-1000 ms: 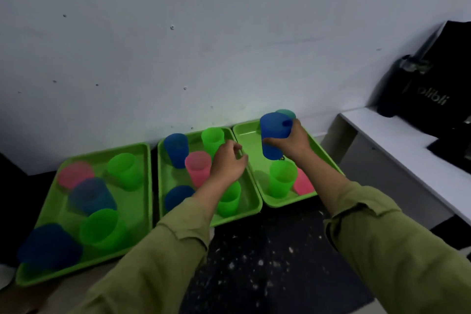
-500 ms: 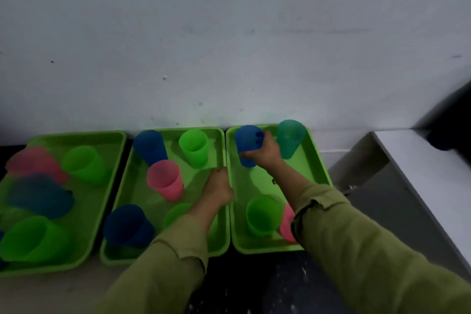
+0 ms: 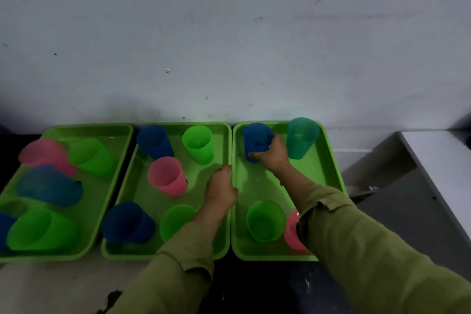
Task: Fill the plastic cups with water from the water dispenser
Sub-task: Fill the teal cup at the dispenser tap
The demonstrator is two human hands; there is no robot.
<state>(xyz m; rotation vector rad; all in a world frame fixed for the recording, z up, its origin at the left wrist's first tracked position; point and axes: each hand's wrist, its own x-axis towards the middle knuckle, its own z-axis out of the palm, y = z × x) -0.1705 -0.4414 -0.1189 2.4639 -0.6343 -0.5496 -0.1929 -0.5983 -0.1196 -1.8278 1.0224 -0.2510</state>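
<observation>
Three green trays lie side by side against the wall. My right hand (image 3: 271,154) grips a blue cup (image 3: 256,139) standing at the back left of the right tray (image 3: 328,160), beside a teal cup (image 3: 302,136). A green cup (image 3: 265,219) and a pink cup (image 3: 293,231), partly hidden by my sleeve, stand at that tray's front. My left hand (image 3: 220,188) rests with curled fingers on the right rim of the middle tray (image 3: 224,132). That tray holds two blue cups (image 3: 154,141) (image 3: 125,222), two green cups (image 3: 198,144) (image 3: 175,220) and a pink cup (image 3: 167,176).
The left tray (image 3: 107,201) holds several pink, green and blue cups. A white wall (image 3: 229,33) rises straight behind the trays. A white ledge (image 3: 443,160) runs along the right. Dark floor lies in front. No water dispenser shows.
My right hand has lowered the blue cup onto the right tray's back left corner. My left hand has settled on the middle tray's right rim. My view has tilted down.
</observation>
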